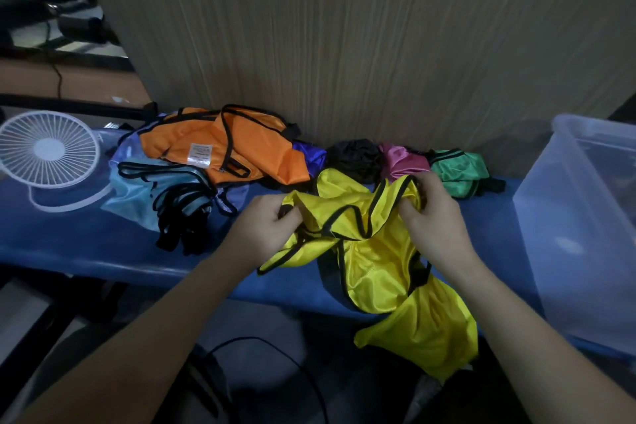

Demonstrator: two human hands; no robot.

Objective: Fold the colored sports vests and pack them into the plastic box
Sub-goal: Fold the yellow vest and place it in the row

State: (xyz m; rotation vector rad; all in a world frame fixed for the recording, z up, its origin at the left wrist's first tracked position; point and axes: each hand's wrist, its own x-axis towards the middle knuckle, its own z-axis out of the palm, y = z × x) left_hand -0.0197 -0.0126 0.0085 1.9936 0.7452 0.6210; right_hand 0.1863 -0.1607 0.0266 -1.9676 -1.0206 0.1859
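Note:
A yellow vest (378,272) with black trim lies crumpled across the front of the blue table (103,237), its lower end hanging over the edge. My left hand (265,227) grips its left strap area. My right hand (437,217) pinches the black-trimmed edge on its right. Behind lie an orange vest (241,151), a light blue vest (151,193), a purple vest (311,155), a black vest (358,158), a pink vest (402,160) and a green vest (459,170). The clear plastic box (564,217) stands at the right.
A white desk fan (48,151) stands on the table's left end. A wood-grain panel (344,45) rises directly behind the vests. Cables (275,354) run on the dark floor below the table's front edge.

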